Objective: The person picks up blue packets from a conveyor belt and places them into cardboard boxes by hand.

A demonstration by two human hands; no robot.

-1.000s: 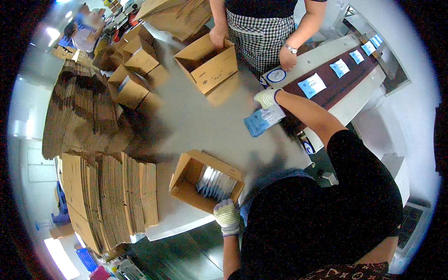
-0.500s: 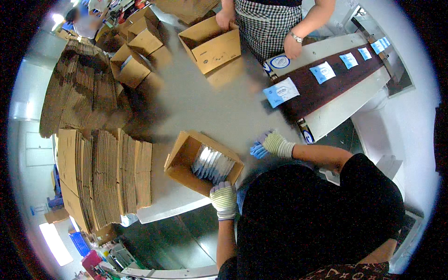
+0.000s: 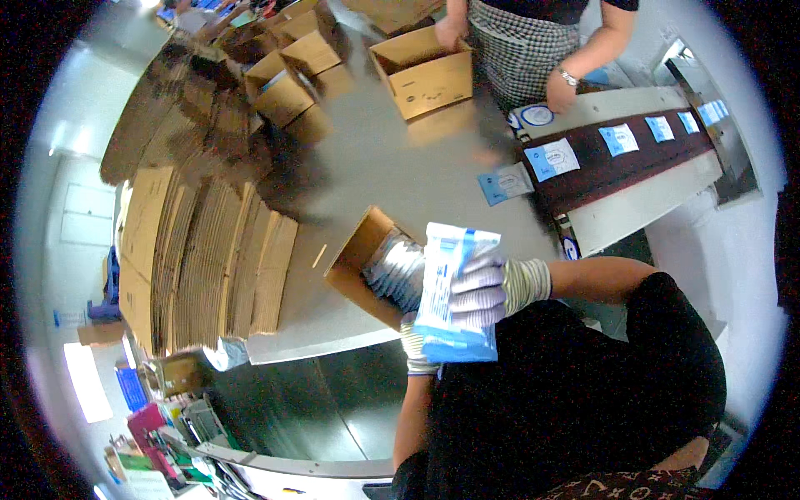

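My right hand (image 3: pixel 483 292), in a white-and-yellow knit glove, grips a blue-and-white packet (image 3: pixel 442 267) and holds it up over the near side of an open cardboard box (image 3: pixel 354 248). Another packet's blue edge seems to show beneath it; I cannot tell how many there are. Inside the box, silvery packets (image 3: pixel 392 265) stand in a row. My left hand (image 3: pixel 417 348), gloved alike, is closed on the box's near rim, its fingers largely hidden by the raised packet.
Flat cardboard stacks (image 3: pixel 200 267) stand at the left. A dark conveyor belt (image 3: pixel 583 179) at the right carries several packets, and one packet (image 3: pixel 506 184) lies at its end. Across the table (image 3: pixel 367 167), a co-worker's hand (image 3: pixel 452 32) holds another open box (image 3: pixel 433 87).
My right hand has come left from beside the belt's end and lifted the packet over the box. Another packet has arrived at the belt's end. The view has shifted.
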